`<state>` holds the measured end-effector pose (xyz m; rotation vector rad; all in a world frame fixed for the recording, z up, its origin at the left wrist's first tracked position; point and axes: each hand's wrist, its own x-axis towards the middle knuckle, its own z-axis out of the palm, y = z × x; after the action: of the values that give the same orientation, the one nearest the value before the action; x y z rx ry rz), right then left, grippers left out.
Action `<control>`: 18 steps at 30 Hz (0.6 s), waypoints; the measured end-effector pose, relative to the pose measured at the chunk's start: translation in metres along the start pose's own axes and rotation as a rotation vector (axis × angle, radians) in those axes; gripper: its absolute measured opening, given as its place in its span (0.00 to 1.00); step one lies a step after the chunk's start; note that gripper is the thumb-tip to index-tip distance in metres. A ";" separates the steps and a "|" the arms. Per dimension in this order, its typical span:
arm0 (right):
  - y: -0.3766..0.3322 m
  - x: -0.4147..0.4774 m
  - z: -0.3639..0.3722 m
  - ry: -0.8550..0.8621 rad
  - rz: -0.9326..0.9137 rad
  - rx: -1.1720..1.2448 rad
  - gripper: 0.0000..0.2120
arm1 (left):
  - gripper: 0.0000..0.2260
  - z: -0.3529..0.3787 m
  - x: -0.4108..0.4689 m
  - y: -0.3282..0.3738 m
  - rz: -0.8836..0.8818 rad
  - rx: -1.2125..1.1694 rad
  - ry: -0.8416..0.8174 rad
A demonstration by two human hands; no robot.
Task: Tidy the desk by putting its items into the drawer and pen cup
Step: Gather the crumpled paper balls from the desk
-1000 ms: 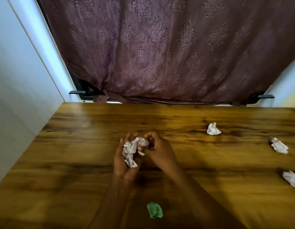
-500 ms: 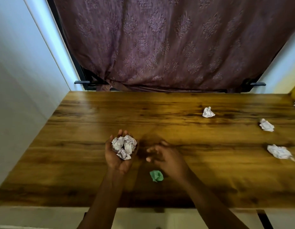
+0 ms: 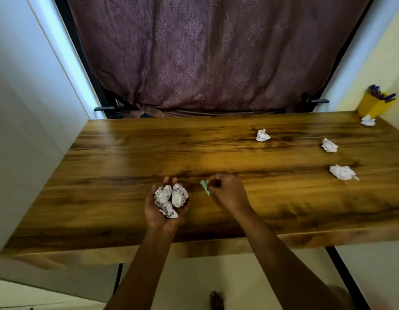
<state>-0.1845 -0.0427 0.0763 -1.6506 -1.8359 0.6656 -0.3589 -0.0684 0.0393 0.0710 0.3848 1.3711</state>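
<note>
My left hand (image 3: 166, 204) is palm up over the wooden desk (image 3: 127, 166) and cups three crumpled white paper balls (image 3: 171, 199). Just to its right, my right hand (image 3: 227, 190) pinches a small green crumpled paper (image 3: 204, 187) in its fingertips, lifted off the desk. Several more white paper balls lie on the right half of the desk: one (image 3: 262, 135) near the back, one (image 3: 329, 145) further right, one (image 3: 342, 172) nearer me, and one (image 3: 368, 121) at the foot of a yellow pen cup (image 3: 372, 107) holding purple pens. No drawer is visible.
A brown patterned curtain (image 3: 205, 52) hangs behind the desk. A white wall (image 3: 22, 121) runs along the left edge and a yellow wall stands behind the pen cup. The desk's front edge is near my forearms, with pale floor below.
My right hand reached down to the green paper near the front edge, picked it up and raised it beside the left hand. The view has pulled back, showing the pen cup.
</note>
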 end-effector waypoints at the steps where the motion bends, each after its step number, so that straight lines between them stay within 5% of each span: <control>1: -0.006 0.002 -0.005 0.031 -0.037 0.066 0.09 | 0.30 0.001 -0.001 -0.002 -0.009 0.020 0.006; 6: -0.028 0.007 -0.016 -0.099 -0.272 -0.006 0.08 | 0.32 0.022 0.001 -0.023 -0.100 0.083 -0.014; 13: 0.005 0.034 -0.049 -0.183 -0.242 -0.165 0.10 | 0.26 0.041 0.041 -0.069 -0.208 0.126 0.077; 18: 0.087 0.109 -0.092 0.178 -0.024 -0.085 0.10 | 0.28 0.060 0.098 -0.100 -0.157 0.110 0.091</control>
<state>-0.0658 0.0743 0.0899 -1.6823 -1.7742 0.4210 -0.2322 0.0158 0.0465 0.0682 0.5312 1.2005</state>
